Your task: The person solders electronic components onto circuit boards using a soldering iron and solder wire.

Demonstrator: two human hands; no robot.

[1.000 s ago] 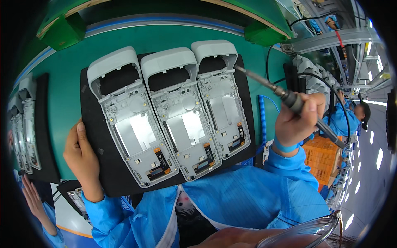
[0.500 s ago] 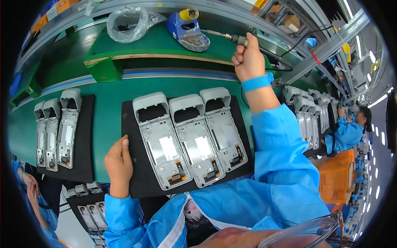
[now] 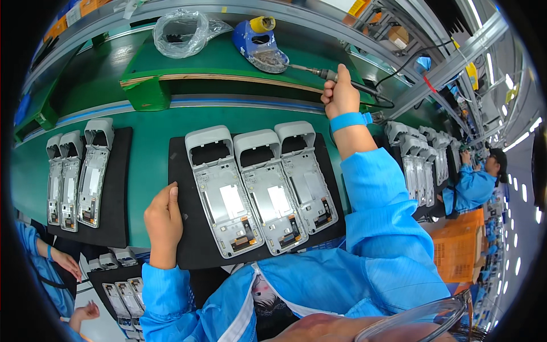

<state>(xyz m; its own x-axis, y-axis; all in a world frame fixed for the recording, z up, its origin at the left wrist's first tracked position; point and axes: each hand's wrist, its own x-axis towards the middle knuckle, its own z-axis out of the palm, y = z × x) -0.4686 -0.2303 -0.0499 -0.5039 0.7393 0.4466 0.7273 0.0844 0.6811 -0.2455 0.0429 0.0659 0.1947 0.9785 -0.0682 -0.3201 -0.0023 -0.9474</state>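
My right hand (image 3: 342, 98), with a blue wrist strap, is closed round the handle of a soldering iron (image 3: 326, 74). The iron points left, its thin tip by the right front rim of a blue iron stand (image 3: 250, 41) with a yellow top. Whether the tip touches the stand I cannot tell. My left hand (image 3: 164, 219) grips the left edge of a black board (image 3: 191, 242), its fingers partly hidden. Three grey device housings (image 3: 231, 202) lie side by side on this board, open inner sides up, with orange-and-black flex parts at their near ends.
A clear plastic bag (image 3: 181, 35) lies left of the stand on a raised green shelf (image 3: 216, 68). More boards with housings stand left (image 3: 94, 176) and right (image 3: 419, 171). A metal frame post (image 3: 444, 71) rises at right. Other people's hands (image 3: 67, 265) show at lower left.
My right hand has brought the iron nearer to me, its tip dropping from the stand's side to the front rim. My left hand stays on the board. A co-worker's hands at lower left moved apart.
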